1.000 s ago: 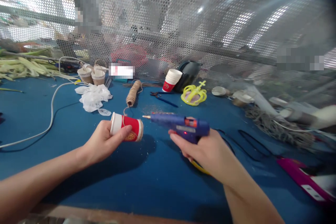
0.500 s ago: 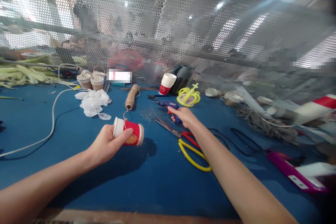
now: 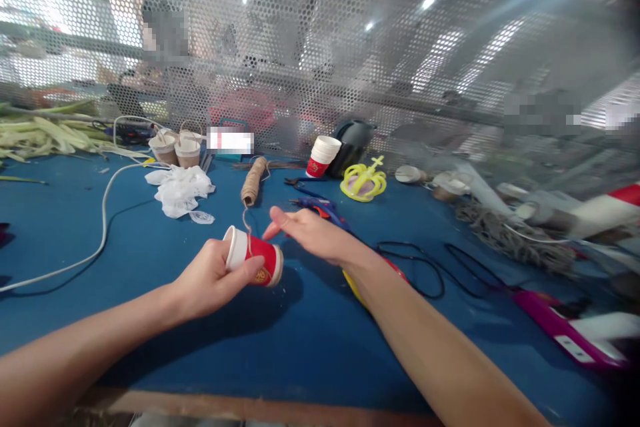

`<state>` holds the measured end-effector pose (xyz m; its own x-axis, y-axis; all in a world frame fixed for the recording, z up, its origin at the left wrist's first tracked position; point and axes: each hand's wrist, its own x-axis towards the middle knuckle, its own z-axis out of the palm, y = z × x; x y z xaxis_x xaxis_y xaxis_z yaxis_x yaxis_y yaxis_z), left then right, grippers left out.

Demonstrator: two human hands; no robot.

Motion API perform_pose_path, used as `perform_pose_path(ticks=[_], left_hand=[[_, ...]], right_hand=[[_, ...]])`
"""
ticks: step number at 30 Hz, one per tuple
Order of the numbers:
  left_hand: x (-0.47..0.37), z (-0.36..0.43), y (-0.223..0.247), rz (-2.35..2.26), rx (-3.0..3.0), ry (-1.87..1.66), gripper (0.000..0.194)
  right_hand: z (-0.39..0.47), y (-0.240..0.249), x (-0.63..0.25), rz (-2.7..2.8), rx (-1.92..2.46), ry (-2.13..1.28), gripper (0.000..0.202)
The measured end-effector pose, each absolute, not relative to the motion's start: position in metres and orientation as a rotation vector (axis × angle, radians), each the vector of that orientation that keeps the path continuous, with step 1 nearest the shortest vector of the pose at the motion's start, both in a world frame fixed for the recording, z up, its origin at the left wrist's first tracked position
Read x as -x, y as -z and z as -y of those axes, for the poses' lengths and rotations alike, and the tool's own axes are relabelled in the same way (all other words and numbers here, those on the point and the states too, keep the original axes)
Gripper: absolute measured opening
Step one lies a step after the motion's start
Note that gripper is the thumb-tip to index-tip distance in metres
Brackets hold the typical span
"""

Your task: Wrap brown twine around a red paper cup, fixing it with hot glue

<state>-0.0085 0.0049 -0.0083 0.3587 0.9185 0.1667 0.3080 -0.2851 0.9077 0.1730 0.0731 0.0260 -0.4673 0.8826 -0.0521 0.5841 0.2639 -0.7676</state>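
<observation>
My left hand is wrapped round a red and white paper cup, tilted on its side above the table. A strand of twine runs from the cup to a twine roll lying behind it. My right hand reaches over to the cup's far side, fingers extended; whether the fingertips touch cup or twine I cannot tell. Just behind that hand lies a blue glue gun with an orange trigger. Under my right forearm are scissors with yellow and red handles, mostly hidden.
Stacked paper cups stand at the back beside a dark kettle. A yellow crown sits nearby. White plastic and two wrapped cups are at left. A purple power strip and grey cord bundle lie right.
My right hand has let go of the glue gun, which now lies on the table, and has moved left to the cup. My left hand still holds the cup, and the view has shifted slightly.
</observation>
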Motion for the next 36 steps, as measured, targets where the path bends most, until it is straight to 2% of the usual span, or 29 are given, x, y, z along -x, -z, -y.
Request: perform_pose_path(ticks=[2,3,5,7,10,18,36], left_hand=[[0.009,-0.004,0.009,-1.056,-1.856,-0.888,0.031],[0.009,-0.003,0.009,-1.055,-1.872,-0.870,0.030],[0.009,-0.004,0.009,-1.082,-1.867,-0.850,0.030],[0.009,-0.006,0.009,-1.118,-1.801,-0.846,0.033],[0.009,-0.010,0.008,-1.095,-1.580,-0.844,0.035],[0.010,-0.012,0.006,-0.995,-1.093,-0.866,0.032],[0.010,-0.007,0.002,-0.955,-1.086,-0.923,0.023]], right_hand=[[-0.058,-0.029,-0.154,2.177,1.242,-1.353,0.056],[-0.053,-0.029,-0.147,2.108,1.207,-1.480,0.054],[-0.048,-0.028,-0.137,1.885,1.140,-1.581,0.039],[-0.047,-0.027,-0.135,1.679,1.095,-1.539,0.023],[-0.048,-0.029,-0.143,1.544,1.037,-1.457,0.015],[-0.053,-0.042,-0.163,1.465,1.014,-1.290,0.015],[-0.063,-0.027,-0.163,1.514,1.168,-1.219,0.013]])
